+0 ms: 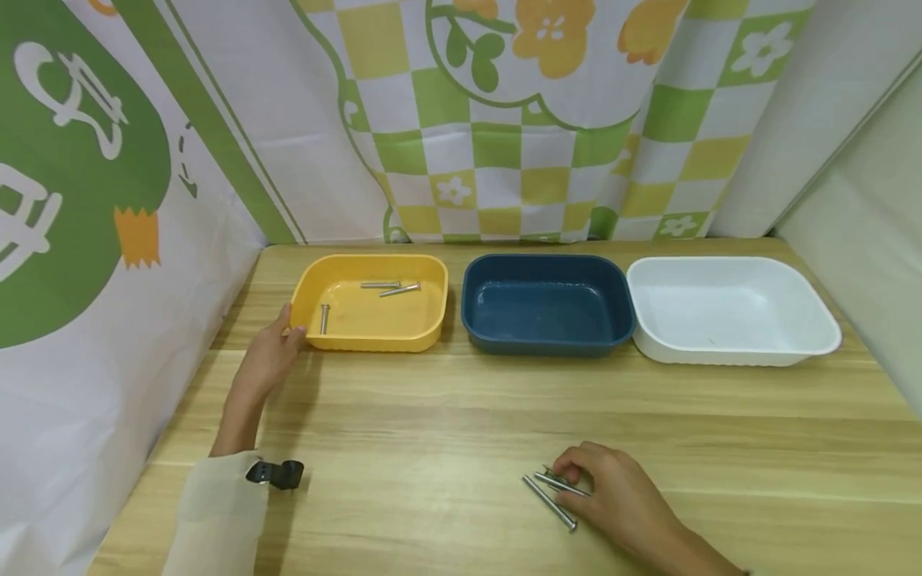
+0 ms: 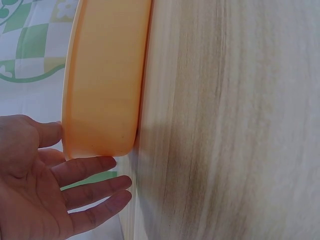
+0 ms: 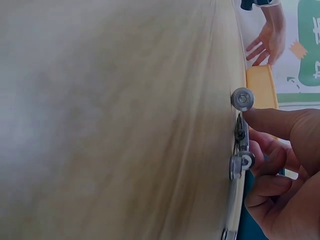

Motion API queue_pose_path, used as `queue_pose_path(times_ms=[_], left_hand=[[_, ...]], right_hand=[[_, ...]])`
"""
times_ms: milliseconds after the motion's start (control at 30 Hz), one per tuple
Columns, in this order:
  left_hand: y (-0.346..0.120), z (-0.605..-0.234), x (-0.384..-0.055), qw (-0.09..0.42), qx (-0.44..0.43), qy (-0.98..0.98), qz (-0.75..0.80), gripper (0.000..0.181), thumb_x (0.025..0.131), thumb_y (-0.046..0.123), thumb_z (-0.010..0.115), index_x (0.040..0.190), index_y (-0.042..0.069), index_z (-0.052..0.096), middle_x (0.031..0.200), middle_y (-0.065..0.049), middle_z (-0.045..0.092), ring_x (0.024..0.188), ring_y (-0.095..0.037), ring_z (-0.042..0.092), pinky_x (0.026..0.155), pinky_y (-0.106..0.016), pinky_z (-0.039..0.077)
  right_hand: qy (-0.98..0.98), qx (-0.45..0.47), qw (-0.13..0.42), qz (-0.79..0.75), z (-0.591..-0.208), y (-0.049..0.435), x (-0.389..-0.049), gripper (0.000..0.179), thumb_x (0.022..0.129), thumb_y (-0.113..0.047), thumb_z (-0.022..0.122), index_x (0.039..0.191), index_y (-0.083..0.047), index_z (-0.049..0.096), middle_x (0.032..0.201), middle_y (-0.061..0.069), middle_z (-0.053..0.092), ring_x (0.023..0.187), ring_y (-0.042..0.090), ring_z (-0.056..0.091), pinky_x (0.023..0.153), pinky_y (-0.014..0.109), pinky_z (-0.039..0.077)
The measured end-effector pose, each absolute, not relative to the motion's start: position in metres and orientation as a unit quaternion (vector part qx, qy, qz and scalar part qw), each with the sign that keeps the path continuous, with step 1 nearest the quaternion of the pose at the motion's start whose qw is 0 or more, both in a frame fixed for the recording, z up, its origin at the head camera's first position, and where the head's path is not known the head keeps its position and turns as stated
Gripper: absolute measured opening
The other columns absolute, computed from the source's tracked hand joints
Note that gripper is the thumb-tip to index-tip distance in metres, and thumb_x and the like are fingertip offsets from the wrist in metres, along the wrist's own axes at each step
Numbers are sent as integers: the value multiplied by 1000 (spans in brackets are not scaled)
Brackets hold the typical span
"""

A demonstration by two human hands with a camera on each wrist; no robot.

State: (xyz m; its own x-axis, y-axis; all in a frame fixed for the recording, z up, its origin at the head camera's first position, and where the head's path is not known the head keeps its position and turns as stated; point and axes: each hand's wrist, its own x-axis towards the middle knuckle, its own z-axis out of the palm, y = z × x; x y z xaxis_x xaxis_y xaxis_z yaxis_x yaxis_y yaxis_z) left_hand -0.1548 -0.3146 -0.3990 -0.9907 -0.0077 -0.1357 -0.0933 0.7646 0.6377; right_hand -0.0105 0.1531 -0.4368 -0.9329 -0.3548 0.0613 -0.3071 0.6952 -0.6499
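Note:
At the left end of the yellow tray, my left hand touches the corner. Its thumb lies at the rim and its other fingers are fairly straight beside the end wall. Inside that tray lie several metal bolts. Toward the front of the table, my right hand has curled fingers and pinches a metal bolt between thumb and fingers. Another bolt lies on the wood beside the thumb, its round head near the thumb tip. A smaller metal piece shows partly behind the fingers.
A dark blue tray stands right of the yellow one, and a white tray stands at the far right, close against it. A patterned curtain hangs behind the wooden table. A black strap circles the left sleeve.

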Motion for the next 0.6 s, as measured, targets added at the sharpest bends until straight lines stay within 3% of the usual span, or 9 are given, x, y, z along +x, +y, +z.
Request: queue_pose_path(times_ms=[600], left_hand=[[-315, -400, -154, 52, -24, 938, 342, 61, 110, 25, 35, 158, 0, 6, 151, -35, 31, 129, -50, 45, 103, -62, 37]], right_hand=[[932, -192, 22, -308, -435, 136, -16, 24, 70, -6, 88, 78, -21, 71, 73, -21, 52, 66, -3, 49, 59, 22, 46]])
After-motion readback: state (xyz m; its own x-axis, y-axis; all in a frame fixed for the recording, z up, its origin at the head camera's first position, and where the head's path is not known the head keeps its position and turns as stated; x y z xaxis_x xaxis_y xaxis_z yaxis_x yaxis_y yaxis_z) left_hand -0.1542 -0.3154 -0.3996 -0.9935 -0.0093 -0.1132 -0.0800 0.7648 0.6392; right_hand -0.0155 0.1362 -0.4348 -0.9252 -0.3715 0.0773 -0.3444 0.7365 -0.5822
